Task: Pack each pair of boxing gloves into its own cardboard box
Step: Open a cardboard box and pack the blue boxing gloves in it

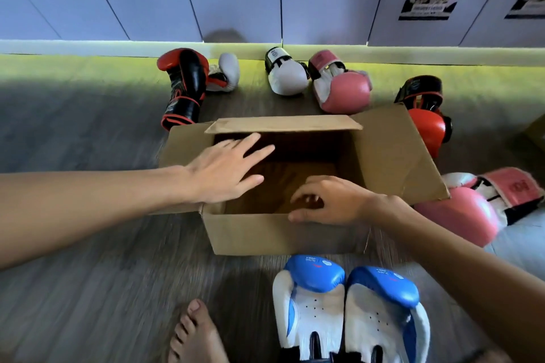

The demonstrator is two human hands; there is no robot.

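The box (265, 233) stands open and empty on the floor (88, 289), so packing looks barely begun. The blue pair (348, 298) lies just before its near wall. Pink gloves (342, 88), red gloves (182, 82) and white gloves (287, 74) lie scattered around it. The left hand (227, 168) spreads flat over the opening. The right hand (330, 200) curls over the near rim.
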